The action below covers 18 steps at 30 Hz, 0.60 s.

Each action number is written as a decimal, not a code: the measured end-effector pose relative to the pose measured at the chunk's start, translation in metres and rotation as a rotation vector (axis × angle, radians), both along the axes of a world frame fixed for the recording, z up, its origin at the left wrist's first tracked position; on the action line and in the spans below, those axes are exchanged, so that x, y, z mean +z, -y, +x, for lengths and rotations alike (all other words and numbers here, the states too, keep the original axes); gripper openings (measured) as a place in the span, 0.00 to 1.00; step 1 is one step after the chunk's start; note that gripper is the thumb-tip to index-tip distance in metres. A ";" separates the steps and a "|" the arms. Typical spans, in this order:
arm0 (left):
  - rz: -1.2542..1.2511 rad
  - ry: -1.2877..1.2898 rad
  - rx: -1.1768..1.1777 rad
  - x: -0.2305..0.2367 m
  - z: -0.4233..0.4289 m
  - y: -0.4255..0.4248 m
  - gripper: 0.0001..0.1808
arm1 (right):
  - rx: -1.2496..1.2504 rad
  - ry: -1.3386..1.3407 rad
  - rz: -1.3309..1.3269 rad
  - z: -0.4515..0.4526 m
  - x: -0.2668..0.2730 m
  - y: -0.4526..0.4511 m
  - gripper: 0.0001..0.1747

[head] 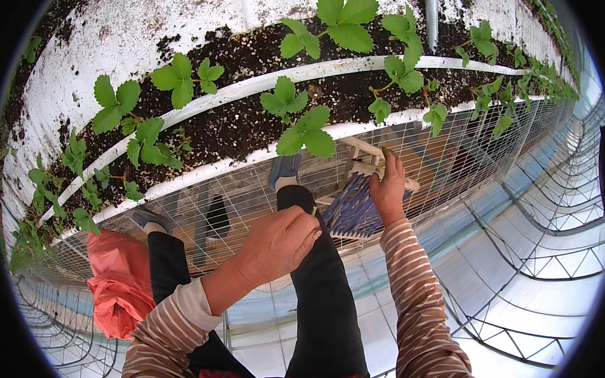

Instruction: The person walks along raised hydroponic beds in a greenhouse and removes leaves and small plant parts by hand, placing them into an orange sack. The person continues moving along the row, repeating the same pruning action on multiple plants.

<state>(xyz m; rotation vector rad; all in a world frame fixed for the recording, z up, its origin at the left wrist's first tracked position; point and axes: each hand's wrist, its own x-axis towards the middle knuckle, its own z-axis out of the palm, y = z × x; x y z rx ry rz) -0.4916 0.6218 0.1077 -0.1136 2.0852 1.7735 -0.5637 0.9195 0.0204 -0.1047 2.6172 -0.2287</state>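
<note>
My left hand (283,242) is closed in front of the planting trough, above my dark trouser leg, with a small yellow-green plant piece (314,210) between thumb and fingers. My right hand (390,183) is raised to its right, below the trough's white edge, thumb and fingers apart, holding nothing that shows. Strawberry plants (308,133) grow in dark soil (205,134) along the trough, the nearest leaves just above and between my hands. A white pipe (239,87) runs lengthwise over the soil.
Wire mesh (262,188) hangs below the trough's edge. A folding stool with a purple cord seat (353,204) stands low behind my right hand. A red bag (117,285) is at the left beside my leg. A metal post (431,19) rises at the trough's far side.
</note>
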 end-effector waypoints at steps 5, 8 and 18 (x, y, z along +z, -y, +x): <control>-0.099 0.244 0.063 -0.008 0.093 0.031 0.04 | 0.173 0.518 0.341 -0.002 -0.040 -0.050 0.38; -0.220 0.345 0.157 -0.015 0.141 0.073 0.03 | 0.229 0.703 0.300 -0.005 -0.032 -0.051 0.34; -0.669 0.688 0.423 0.081 0.375 0.213 0.02 | 0.218 0.718 0.222 0.135 0.077 -0.031 0.19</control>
